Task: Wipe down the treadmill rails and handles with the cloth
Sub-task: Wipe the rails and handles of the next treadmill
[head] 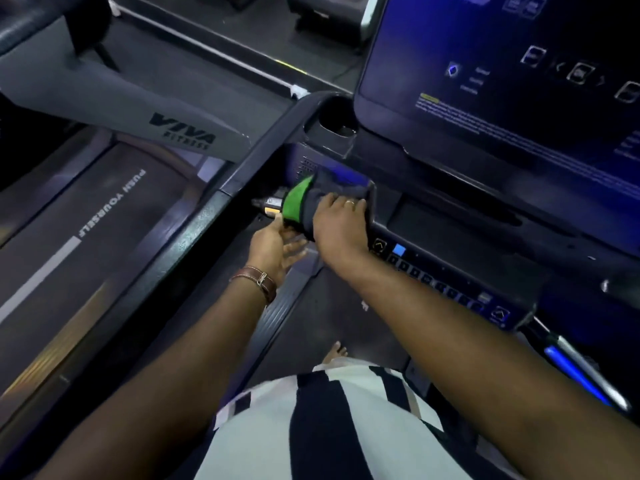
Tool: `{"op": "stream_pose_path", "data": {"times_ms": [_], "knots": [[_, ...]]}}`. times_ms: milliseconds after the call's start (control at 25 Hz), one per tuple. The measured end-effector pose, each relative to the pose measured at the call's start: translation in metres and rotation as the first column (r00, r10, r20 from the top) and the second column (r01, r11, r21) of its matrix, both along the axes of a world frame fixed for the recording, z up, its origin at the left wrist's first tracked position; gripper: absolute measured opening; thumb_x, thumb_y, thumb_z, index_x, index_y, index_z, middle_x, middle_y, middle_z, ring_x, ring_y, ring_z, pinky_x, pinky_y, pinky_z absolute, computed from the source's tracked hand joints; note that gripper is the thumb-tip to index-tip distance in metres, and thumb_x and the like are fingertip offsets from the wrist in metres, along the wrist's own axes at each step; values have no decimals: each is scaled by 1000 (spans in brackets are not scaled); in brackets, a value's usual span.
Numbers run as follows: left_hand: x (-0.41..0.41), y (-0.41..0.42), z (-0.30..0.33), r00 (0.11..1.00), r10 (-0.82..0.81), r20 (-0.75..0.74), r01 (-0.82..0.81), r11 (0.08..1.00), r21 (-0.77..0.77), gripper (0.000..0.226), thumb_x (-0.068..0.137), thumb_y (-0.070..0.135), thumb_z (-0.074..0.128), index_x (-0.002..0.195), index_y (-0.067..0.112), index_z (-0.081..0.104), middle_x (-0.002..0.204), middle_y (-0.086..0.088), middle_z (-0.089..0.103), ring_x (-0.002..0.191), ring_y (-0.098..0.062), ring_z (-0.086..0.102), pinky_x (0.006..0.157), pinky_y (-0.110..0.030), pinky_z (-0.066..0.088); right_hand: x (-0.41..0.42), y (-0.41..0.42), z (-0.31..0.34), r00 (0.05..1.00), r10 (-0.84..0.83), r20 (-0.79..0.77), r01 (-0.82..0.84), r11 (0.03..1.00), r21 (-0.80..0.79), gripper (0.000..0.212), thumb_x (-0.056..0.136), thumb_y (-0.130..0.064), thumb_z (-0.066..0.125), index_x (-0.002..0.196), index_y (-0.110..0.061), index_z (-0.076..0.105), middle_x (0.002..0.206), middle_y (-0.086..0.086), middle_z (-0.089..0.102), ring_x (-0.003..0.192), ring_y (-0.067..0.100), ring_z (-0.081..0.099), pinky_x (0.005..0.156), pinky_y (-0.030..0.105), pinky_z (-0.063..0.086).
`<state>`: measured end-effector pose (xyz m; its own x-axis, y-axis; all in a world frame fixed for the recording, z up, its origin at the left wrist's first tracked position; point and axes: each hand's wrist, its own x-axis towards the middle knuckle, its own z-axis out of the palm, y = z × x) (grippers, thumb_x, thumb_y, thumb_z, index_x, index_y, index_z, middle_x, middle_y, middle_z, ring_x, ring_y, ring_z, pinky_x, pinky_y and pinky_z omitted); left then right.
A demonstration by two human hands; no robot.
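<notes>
A dark grey cloth with a bright green edge [313,199] is lying draped over the short front handle [268,203] of the treadmill, just below the console. The handle's metal-tipped end is sticking out to the left of the green edge; the rest of it is hidden under the fabric. The right hand [337,223] is pressing down on top of the cloth, its fingers [348,202] curling over the fabric and gripping it around the handle, a ring showing on 1 of them. The left hand [273,245] is reaching in from below and to the left, its fingers loosely spread and relaxed, the thumb tip touching the lower corner of the cloth near the green edge; whether it is pinching the fabric cannot be told. A brown leather strap [258,278] is sitting on that wrist.

Just right of the cloth, a row of dark control buttons [436,282] is running along the console edge. Above, a large lit touchscreen [502,64] is glowing blue, with a black cup holder [337,128] beside it. The long dark side rail [194,230] is running diagonally just left of the hands, crowding the left hand. Beyond it, a neighbouring treadmill's grey belt [86,223] is showing white lettering.
</notes>
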<state>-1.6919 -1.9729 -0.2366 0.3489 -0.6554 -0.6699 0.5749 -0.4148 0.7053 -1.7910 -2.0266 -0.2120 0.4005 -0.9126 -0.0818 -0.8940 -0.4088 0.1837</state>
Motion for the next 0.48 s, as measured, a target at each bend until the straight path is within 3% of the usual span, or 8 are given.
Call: {"op": "stream_pose_path", "data": {"times_ms": [40,120,160,240,280,360,440,480], "knots": [[2,-5,-5,1000,7,5,-7,1000,22,37,101,43,40,88,14,59,88,-8,64,73,-21,62,66,-35,50,5,-15,3,1000,12,7,-13,996,90,42,92,-15,50,133,-4,48,127,20,62,116,35,60,94,44,47],[5,-8,-15,999,50,-4,-50,998,44,43,101,48,36,86,14,59,79,-6,67,67,-19,63,65,-33,48,13,-39,12,997,38,66,-57,951,304,55,77,-18,71,129,-14,53,122,9,66,112,28,65,85,36,52],[6,-10,-22,996,82,-21,-80,995,51,46,101,50,34,82,16,58,69,-2,66,59,-16,63,65,-32,47,17,-45,13,994,72,81,-94,943,320,62,73,-18,74,130,-17,50,120,8,66,110,29,66,82,36,53],[8,-9,-31,982,161,-96,-154,985,71,50,100,56,31,74,21,55,54,3,60,49,-13,60,68,-33,46,17,-35,1,980,177,88,-187,976,116,49,84,-14,62,130,-17,46,112,12,66,98,32,67,75,40,52],[12,-8,-36,974,191,-119,-182,980,76,52,99,58,30,74,21,56,55,2,61,53,-15,61,71,-34,47,17,-20,-9,972,229,49,-230,973,8,42,89,-11,53,130,-14,46,108,15,66,92,34,66,72,41,50],[22,-7,-42,976,185,-118,-177,981,82,56,98,61,27,83,19,60,69,-2,68,72,-20,65,74,-35,47,15,-6,-15,974,224,-26,-224,975,-6,40,89,-9,45,129,-10,48,101,18,66,85,34,65,71,41,49],[32,-5,-47,982,142,-123,-133,988,77,64,96,65,25,97,13,62,91,-6,70,84,-23,66,76,-35,48,21,-33,2,983,170,-75,-150,965,216,41,79,-14,62,120,-12,55,100,12,68,87,31,68,70,36,52],[37,-5,-49,983,129,-133,-121,990,73,66,95,66,24,101,11,62,97,-7,70,88,-23,66,77,-36,48,27,-50,11,993,119,-26,-101,923,371,47,67,-19,74,112,-13,62,97,7,70,86,27,70,68,32,53]]}}
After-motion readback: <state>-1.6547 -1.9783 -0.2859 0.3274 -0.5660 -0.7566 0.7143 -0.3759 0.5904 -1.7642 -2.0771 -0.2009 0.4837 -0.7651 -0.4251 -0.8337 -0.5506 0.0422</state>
